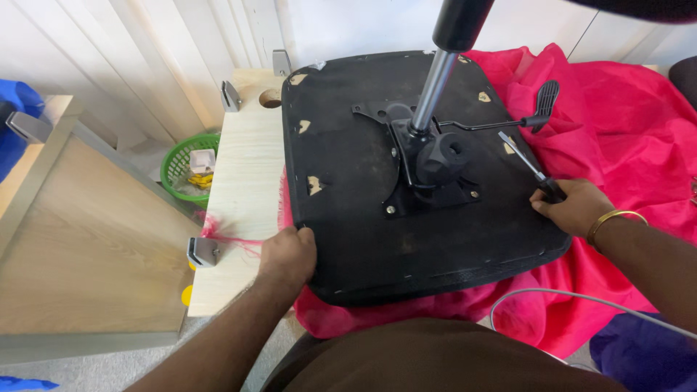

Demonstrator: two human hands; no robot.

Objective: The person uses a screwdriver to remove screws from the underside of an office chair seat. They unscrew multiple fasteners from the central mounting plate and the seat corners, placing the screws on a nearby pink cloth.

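Brown-clad lap [435,359] fills bottom centre, nearest the camera. Left hand [288,254] grips the lower-left edge of an upturned black office chair seat [348,218], fingers curled over the rim. Right hand [577,207], gold bangle [616,218] at the wrist, is clenched around the black handle of a screwdriver [528,165], blade pointing up-left toward the black mounting plate [428,170] at the seat's centre; tip looks just clear of the plate, hard to tell. Chrome gas-lift column [434,87] rises from the plate to the top edge. Lever with black paddle [541,101] sticks out right. Seat lies on pink cloth [617,123] over a light wood table [243,181]. Green basket [185,167] at left, grey cable [581,297] lower right.
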